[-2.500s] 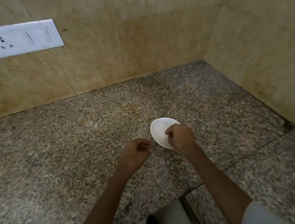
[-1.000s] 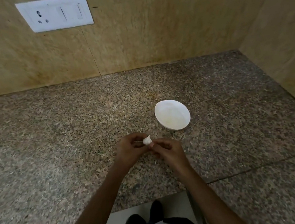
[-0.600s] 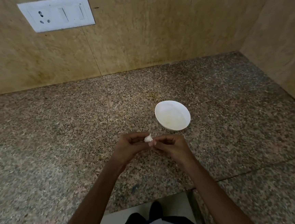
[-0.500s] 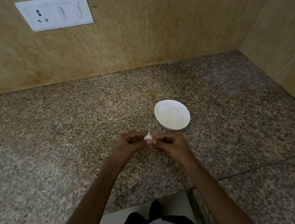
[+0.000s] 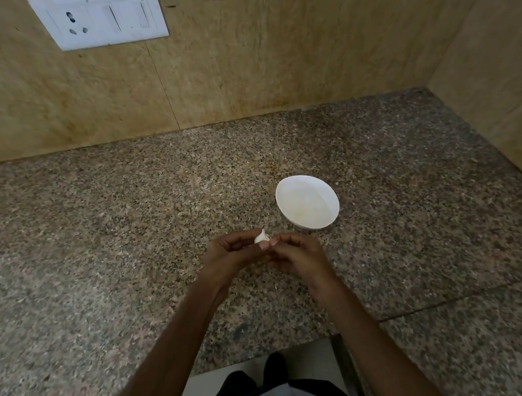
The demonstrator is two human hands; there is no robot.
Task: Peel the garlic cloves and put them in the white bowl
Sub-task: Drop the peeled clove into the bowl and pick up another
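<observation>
Head view, looking down. A garlic clove (image 5: 262, 237), small, white and papery-skinned with a pointed tip turned upward, is held above the surface (image 5: 99, 243) between both hands. The left hand (image 5: 230, 255) curls its fingers (image 5: 241, 236) round the clove from 9 o'clock. The right hand (image 5: 296, 254) meets it from 3 o'clock, thumb and forefinger pinching the clove's side and the other fingers folded under the palm. The white bowl (image 5: 323, 198), round, shallow, smooth and glossy, stands on the surface at 1 o'clock from the hands, close to them but not touching; what lies in it cannot be made out. The surface is polished speckled granite in brown, grey and black, with a straight seam (image 5: 451, 298) at 4 o'clock. Beige, mottled stone-like panels form the back wall (image 5: 241, 57) at 12 o'clock and a side wall (image 5: 495, 82) at 3 o'clock, meeting in a corner. A white rectangular switch plate (image 5: 98, 17) with a socket is fixed to the back wall at 11 o'clock.
</observation>
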